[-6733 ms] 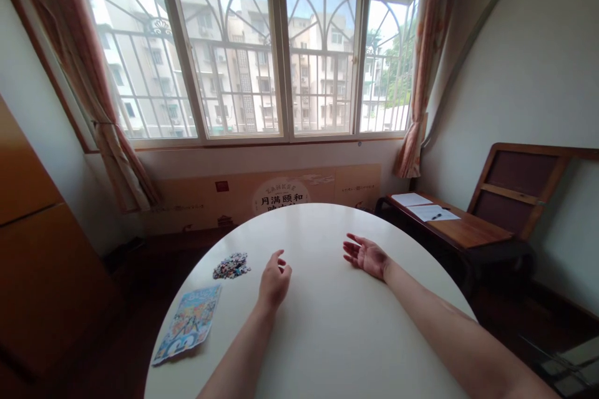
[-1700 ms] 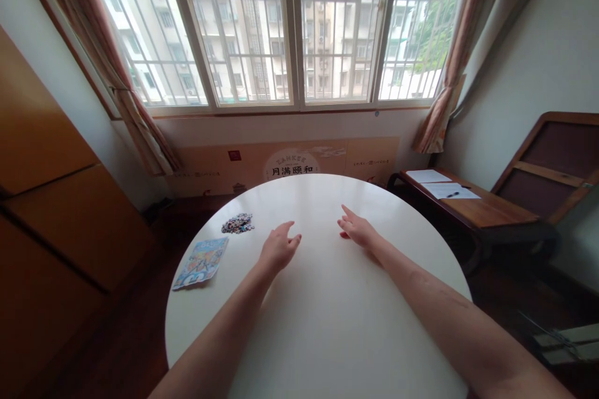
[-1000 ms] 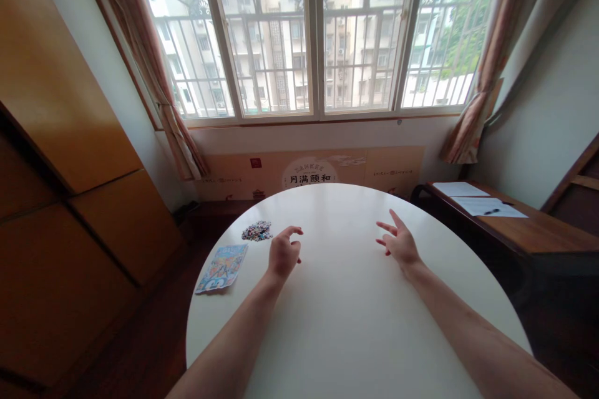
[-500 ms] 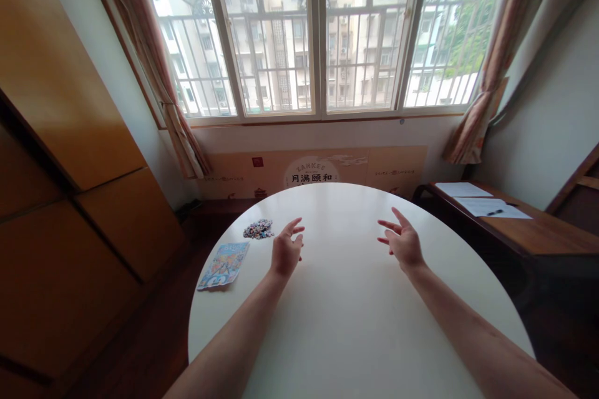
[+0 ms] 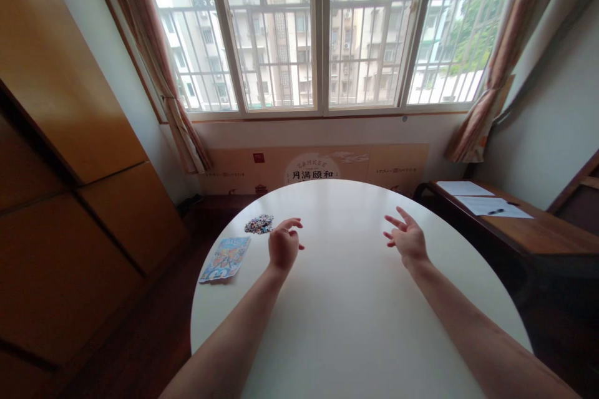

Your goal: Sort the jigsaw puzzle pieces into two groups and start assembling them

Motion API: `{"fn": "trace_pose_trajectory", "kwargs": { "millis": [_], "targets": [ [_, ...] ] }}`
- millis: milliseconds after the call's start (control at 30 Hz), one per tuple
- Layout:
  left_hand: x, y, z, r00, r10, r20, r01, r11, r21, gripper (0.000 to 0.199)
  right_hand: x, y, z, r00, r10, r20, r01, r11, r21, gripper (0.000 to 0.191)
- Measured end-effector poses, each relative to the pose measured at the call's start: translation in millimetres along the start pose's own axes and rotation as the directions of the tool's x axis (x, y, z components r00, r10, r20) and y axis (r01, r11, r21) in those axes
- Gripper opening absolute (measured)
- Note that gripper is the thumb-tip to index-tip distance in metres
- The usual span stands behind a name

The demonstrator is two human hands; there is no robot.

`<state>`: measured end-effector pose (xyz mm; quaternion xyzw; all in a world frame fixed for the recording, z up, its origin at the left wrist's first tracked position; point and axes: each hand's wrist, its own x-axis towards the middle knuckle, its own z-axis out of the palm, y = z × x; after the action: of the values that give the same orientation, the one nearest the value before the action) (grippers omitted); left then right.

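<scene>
Left hand loosely curled, right hand spread pretty wide, both empty

The heap of tiny multicolored pieces is on the white tabletop, just left of the left hand, and that blue printed sheet's lying near it, a bit closer to the camera.
</scene>
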<state>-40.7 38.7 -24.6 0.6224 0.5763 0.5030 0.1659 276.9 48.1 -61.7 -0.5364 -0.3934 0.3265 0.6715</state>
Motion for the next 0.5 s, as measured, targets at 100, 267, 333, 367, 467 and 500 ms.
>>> {"fn": "trace_pose_trajectory", "kwargs": {
  "millis": [100, 267, 333, 367, 467, 500],
  "targets": [
    [2, -7, 2.7, 1.000, 0.030, 0.009, -0.030, 0.999, 0.011, 0.037, 2, 0, -2, 0.999, -0.010, -0.038, 0.011, 1.000, 0.023, 0.080],
    [6, -12, 4.8, 0.995, 0.100, 0.010, -0.101, 0.992, 0.079, 0.034, 1, -1, -1, 0.998, -0.030, -0.059, 0.032, 0.999, 0.034, 0.049],
    [9, -10, 1.2, 0.990, 0.140, 0.019, -0.142, 0.982, 0.125, 0.032, -1, -2, 0, 0.998, -0.038, -0.052, 0.040, 0.999, 0.030, 0.042],
    [10, -8, -2.2, 0.987, 0.157, 0.023, -0.159, 0.976, 0.146, 0.030, -1, -2, 0, 0.998, -0.044, -0.043, 0.045, 0.999, 0.026, 0.040],
    [18, 0, -19.4, 0.982, 0.188, -0.025, -0.175, 0.946, 0.272, 0.011, -3, -4, 2, 0.998, -0.066, 0.001, 0.066, 0.998, 0.014, 0.033],
    [21, 2, -27.2, 0.979, 0.193, -0.071, -0.155, 0.921, 0.357, 0.005, -4, -6, 2, 0.997, -0.073, 0.019, 0.072, 0.997, 0.010, 0.030]
  ]
}}
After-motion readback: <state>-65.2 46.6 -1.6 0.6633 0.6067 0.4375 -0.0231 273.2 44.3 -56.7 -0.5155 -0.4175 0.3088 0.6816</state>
